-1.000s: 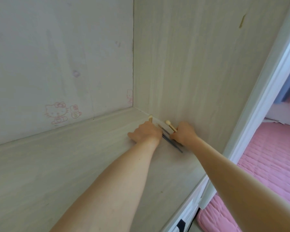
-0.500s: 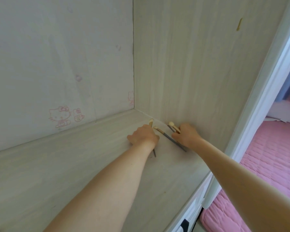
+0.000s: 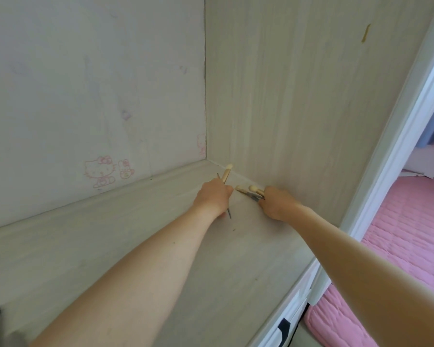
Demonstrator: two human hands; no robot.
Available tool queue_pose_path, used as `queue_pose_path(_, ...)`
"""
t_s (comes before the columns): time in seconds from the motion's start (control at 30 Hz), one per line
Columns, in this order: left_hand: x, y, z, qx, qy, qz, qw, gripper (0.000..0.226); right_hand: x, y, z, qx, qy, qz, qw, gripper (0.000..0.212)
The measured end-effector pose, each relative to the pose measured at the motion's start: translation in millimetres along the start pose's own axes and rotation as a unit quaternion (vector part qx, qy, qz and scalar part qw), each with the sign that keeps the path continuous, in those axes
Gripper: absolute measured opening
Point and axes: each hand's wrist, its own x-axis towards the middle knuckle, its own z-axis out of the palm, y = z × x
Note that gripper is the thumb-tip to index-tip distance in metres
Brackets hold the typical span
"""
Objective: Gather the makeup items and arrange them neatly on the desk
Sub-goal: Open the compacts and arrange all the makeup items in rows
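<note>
Under each hand (image 3: 214, 196) (image 3: 277, 202), half-hidden makeup brushes (image 3: 227, 172) (handles mostly covered).

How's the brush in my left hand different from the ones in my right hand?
The left hand holds a single brush, while the right hand holds a small bunch of brushes. The single brush points away toward the back corner; the bunch points leftward, toward the left hand. The single brush's dark handle end pokes out below the hand; the bunch's is hidden. Both have pale, cream-coloured heads.

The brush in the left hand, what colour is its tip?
Cream or pale beige; the head view shows the brush tip above the left hand.
</note>
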Motion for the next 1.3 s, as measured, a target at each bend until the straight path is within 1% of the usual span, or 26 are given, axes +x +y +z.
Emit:
queue_pose_path(0.07,-3.3,-3.8,-6.4,-0.102,-0.010,-0.025,0.994,0.017,-3.0,-3.8,-0.3,0.005,-0.008,0.010,1.000,0.031)
queue_pose_path(0.13,-9.7,-7.9,-13.3,-0.189,-0.018,-0.054,0.980,0.016,-7.6,-8.8,-2.1,0.023,-0.024,0.021,0.999,0.032)
queue_pose_path(0.23,-23.1,-14.7,-23.7,-0.282,-0.052,-0.090,0.954,0.020,-19.3,-17.5,-7.5,0.070,-0.040,0.038,0.996,0.030)
queue_pose_path(0.3,-34.6,-20.2,-32.1,-0.322,-0.066,-0.108,0.938,0.019,-32.1,-26.3,-12.6,0.128,-0.045,0.045,0.990,0.022)
queue_pose_path(0.37,-47.0,-26.5,-41.1,-0.348,-0.065,-0.118,0.928,0.014,-50.0,-38.2,-19.5,0.211,-0.049,0.049,0.975,0.015)
queue_pose_path(0.4,-53.8,-30.2,-45.9,-0.359,-0.062,-0.119,0.924,0.012,-60.7,-45.1,-23.8,0.259,-0.058,0.054,0.963,0.015)
queue_pose_path(0.47,-68.6,-38.2,-56.1,-0.379,-0.058,-0.125,0.915,0.011,-84.1,-59.8,-30.9,0.373,-0.101,0.069,0.920,0.021)
queue_pose_path(0.5,-76.8,-42.3,-61.7,-0.383,-0.056,-0.128,0.913,0.012,-96.0,-66.3,-33.5,0.428,-0.124,0.075,0.892,0.024)
queue_pose_path(0.53,-85.7,-46.9,-67.9,-0.385,-0.054,-0.130,0.912,0.012,-107.0,-72.6,-34.9,0.467,-0.131,0.074,0.871,0.024)
queue_pose_path(0.57,-95.7,-51.6,-73.8,-0.384,-0.053,-0.131,0.912,0.012,-117.1,-78.1,-34.0,0.484,-0.123,0.065,0.864,0.021)
queue_pose_path(0.63,-116.5,-62.3,-85.2,-0.377,-0.049,-0.129,0.916,0.008,-136.1,-89.9,-30.5,0.478,-0.104,0.030,0.872,0.016)
queue_pose_path(0.7,-136.6,-74.2,-95.7,-0.374,-0.040,-0.130,0.917,0.006,-154.4,-102.6,-25.7,0.483,-0.106,0.000,0.869,0.014)
queue_pose_path(0.9,-196.3,-115.9,-134.1,-0.344,0.006,-0.137,0.929,0.020,-210.0,-152.2,-17.1,0.506,-0.148,-0.054,0.848,0.015)
queue_pose_path(1.03,-242.4,-145.4,-164.0,-0.313,0.022,-0.138,0.939,0.006,-244.4,-188.6,-11.1,0.517,-0.195,-0.080,0.830,0.015)
queue_pose_path(1.1,-264.7,-160.4,-177.7,-0.297,0.038,-0.136,0.944,0.011,-259.6,-206.2,-6.1,0.515,-0.219,-0.098,0.823,0.016)
queue_pose_path(1.2,-298.5,-179.7,-199.2,-0.272,0.079,-0.125,0.951,0.026,-279.1,-233.1,3.8,0.512,-0.246,-0.124,0.814,0.017)
queue_pose_path(1.3,-333.9,-196.2,-220.8,-0.198,0.129,-0.086,0.968,0.034,-296.9,-260.3,13.8,0.520,-0.259,-0.130,0.803,0.017)
